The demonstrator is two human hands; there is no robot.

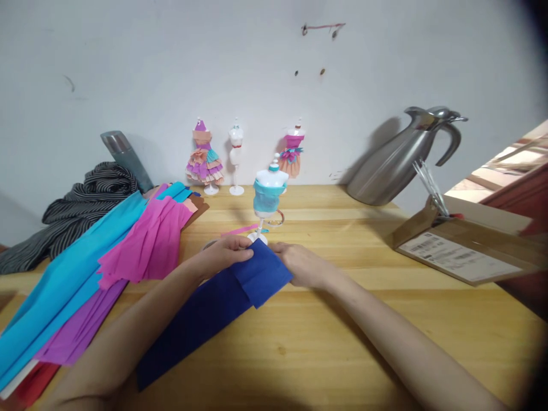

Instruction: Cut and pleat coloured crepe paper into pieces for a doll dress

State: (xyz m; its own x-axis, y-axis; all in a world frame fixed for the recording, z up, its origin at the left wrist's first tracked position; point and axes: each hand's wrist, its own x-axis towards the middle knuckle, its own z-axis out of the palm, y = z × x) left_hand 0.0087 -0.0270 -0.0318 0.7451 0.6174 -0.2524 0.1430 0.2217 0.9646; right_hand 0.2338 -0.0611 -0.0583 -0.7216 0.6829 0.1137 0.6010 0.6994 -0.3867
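Note:
A long strip of dark blue crepe paper [197, 328] is folded over at its far end. My left hand [222, 257] pinches its upper corner between thumb and fingers. At the fold's right edge, my right hand [306, 265] is closed on the paper, its fingertips partly hidden behind it. Just beyond both hands stands a small white mannequin [273, 178] on a stand, upright, with a turquoise wrap [266, 197] round its torso and a turquoise band at the neck. The mannequin's round base is partly covered by the blue paper.
Colourful crepe paper [145, 242] and a striped cloth [89, 197] lie at left, beside a grey bottle [126, 157]. Against the wall stand a ruffled-dress mannequin [204, 157], a bare one [236, 151] and a pink-dressed one [293, 151]. A steel jug [391, 162] and cardboard box [466, 251] are right.

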